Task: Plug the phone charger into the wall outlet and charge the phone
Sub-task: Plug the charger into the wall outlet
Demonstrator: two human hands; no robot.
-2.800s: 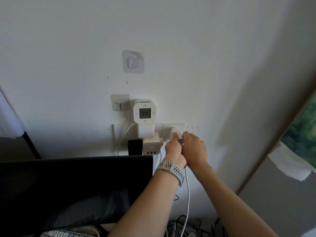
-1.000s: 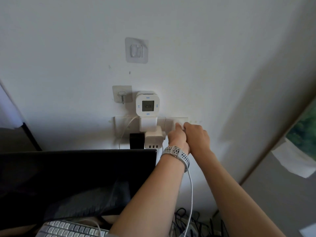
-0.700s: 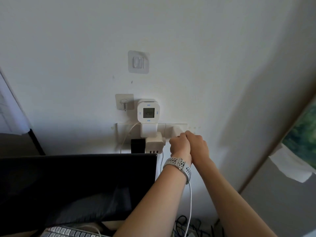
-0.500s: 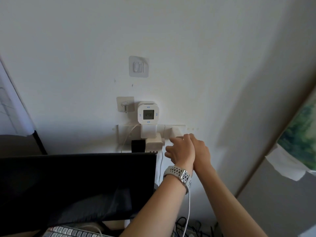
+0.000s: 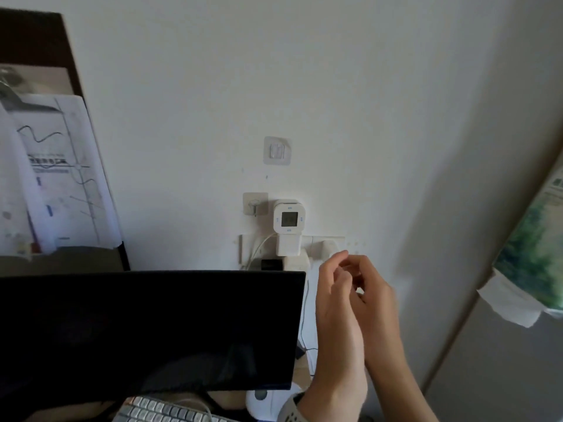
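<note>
A white phone charger (image 5: pixel 325 249) sits plugged into the right end of the white wall outlet strip (image 5: pixel 340 239). Below it a thin white cable (image 5: pixel 306 295) runs down behind the monitor's edge. My left hand (image 5: pixel 336 309), with a grey watch band (image 5: pixel 289 411) on the wrist, hangs just below and right of the charger with fingers loosely curled and nothing in them. My right hand (image 5: pixel 377 300) lies close behind it, partly hidden, and is apart from the charger too. No phone is in view.
A small white digital clock (image 5: pixel 288 219) and a white multi-port adapter (image 5: pixel 297 262) fill the outlet's middle. A black monitor (image 5: pixel 152 330) blocks the lower left, above a keyboard (image 5: pixel 158 412). Two adhesive hooks (image 5: pixel 277 150) stick to the wall. Papers (image 5: pixel 58 175) hang at left, a poster (image 5: pixel 536 239) at right.
Both hands have let go of the charger and drawn back from the outlet, down and to the right. The charger stays in the outlet. My view has swung left.
</note>
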